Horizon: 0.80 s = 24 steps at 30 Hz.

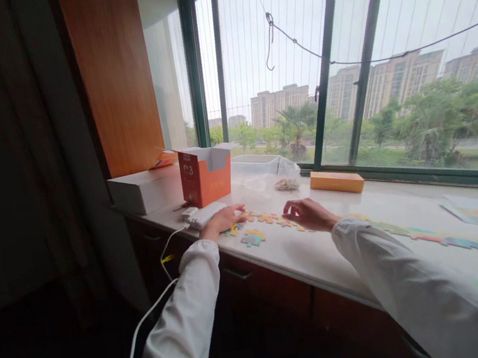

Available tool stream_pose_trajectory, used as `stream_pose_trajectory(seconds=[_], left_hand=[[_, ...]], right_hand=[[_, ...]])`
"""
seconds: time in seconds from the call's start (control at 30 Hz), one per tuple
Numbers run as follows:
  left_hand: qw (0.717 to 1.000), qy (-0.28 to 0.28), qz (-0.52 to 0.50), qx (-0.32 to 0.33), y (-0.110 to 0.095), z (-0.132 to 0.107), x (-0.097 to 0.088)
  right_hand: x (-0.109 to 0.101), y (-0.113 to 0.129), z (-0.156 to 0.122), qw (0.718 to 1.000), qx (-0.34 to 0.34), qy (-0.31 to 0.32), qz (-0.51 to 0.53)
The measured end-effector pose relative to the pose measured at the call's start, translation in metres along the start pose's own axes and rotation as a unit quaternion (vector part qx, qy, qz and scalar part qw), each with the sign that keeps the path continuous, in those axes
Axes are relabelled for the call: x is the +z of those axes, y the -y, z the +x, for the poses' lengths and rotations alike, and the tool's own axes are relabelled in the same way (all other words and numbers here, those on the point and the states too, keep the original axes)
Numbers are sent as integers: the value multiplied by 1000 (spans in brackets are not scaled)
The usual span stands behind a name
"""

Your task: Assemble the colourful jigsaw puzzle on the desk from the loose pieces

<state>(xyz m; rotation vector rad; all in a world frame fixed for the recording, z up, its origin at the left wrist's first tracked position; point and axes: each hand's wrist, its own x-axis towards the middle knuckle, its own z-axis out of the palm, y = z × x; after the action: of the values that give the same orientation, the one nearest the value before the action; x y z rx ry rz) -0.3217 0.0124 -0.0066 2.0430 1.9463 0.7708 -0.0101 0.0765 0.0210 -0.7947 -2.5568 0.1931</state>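
Observation:
Colourful jigsaw pieces (268,218) lie in a short row on a white windowsill counter (306,250). My left hand (224,219) rests flat on the counter at the left end of the row, fingers stretched toward the pieces. My right hand (307,214) sits at the right end with its fingers curled down onto the pieces; whether it holds one is too small to tell. A separate joined clump of pieces (253,237) lies just in front of my left hand. Both arms wear white sleeves.
An orange open box (204,175) and a white box (144,190) stand at the left. A white device with a cable (202,216) lies by my left hand. A clear bag of pieces (286,184), a flat orange box (336,181), and a long assembled puzzle strip (465,242) lie right.

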Motion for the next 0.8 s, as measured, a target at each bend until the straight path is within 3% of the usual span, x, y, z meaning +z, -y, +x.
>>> stream_pose_trajectory(seconds=[0.1,0.2,0.37,0.5,0.63,0.73,0.8], left_hand=[[999,-31,15,-8,-1,-1,2],[994,-111,25,9,-4,-2,3],[980,-180,64,60,-10,-7,3],[973,-206,68,83,-12,-8,0],[968,-236,51,74,-21,-8,-5],[966,-239,33,96,-46,-5,-2],[966,-220,19,136,-76,1,6]], right_hand=[[33,17,37,1000,4,-6,18],[59,26,62,999,13,-26,39],[70,22,72,995,15,-36,92],[53,7,58,992,16,-26,120],[21,-14,30,993,4,-18,119],[-10,-34,3,992,-4,-12,122],[-31,-51,-16,991,6,-14,133]])
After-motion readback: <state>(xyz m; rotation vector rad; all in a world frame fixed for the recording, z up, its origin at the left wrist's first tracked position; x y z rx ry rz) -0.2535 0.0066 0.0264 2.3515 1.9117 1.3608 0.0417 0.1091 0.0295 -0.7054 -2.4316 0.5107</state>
